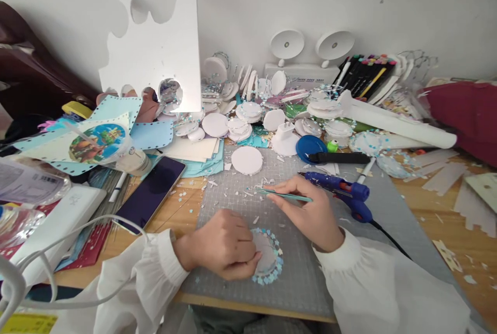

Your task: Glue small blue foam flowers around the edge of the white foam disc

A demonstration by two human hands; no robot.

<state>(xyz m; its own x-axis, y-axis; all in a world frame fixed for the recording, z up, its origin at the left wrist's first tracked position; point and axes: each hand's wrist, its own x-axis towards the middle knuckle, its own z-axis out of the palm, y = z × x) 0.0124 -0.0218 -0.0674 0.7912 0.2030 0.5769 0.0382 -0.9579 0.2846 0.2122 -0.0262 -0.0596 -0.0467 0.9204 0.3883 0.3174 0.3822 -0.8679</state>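
In the head view my right hand [308,204] holds turquoise tweezers [287,195], their tips pointing left over white scraps on the grey cutting mat [306,277]. My left hand [227,246] is closed, its curled fingers covering the left side of a white disc [266,253]. Small blue flower-shaped pieces ring that disc's edge. Whether the left fingers grip the disc or something small is hidden. Just right of my right hand lies a blue hot glue gun [337,186]. A plain white disc [247,160] rests farther back on the mat.
A dark phone [153,194] and a lidded cup [132,160] stand left, near a white cable [97,220]. Behind, white discs and flower strands are piled below a cut-out white board [155,49]. A blue lid [306,147] and black pen [341,158] lie behind the glue gun.
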